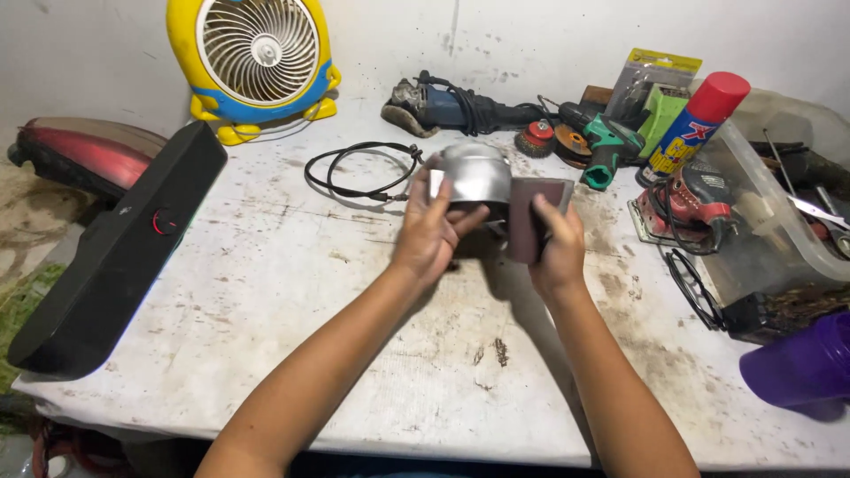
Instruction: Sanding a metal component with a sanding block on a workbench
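Above the stained white table (pixel 292 292), the left hand (pixel 431 232) grips a curved silver metal piece (pixel 475 174) while the right hand (pixel 556 243) presses a folded dark sandpaper sheet (pixel 531 212) against it. Beyond lie a black cable (pixel 359 168), an angle grinder (pixel 452 106) and a yellow fan (pixel 257 57)

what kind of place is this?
Likely a home workshop bench: a stained white table carrying an angle grinder, an orbital sander, a spray can and wire wheel brushes.

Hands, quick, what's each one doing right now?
Left hand: closed on a curved silver metal piece.
Right hand: closed on a dark reddish-brown sheet, pressed against the metal piece.
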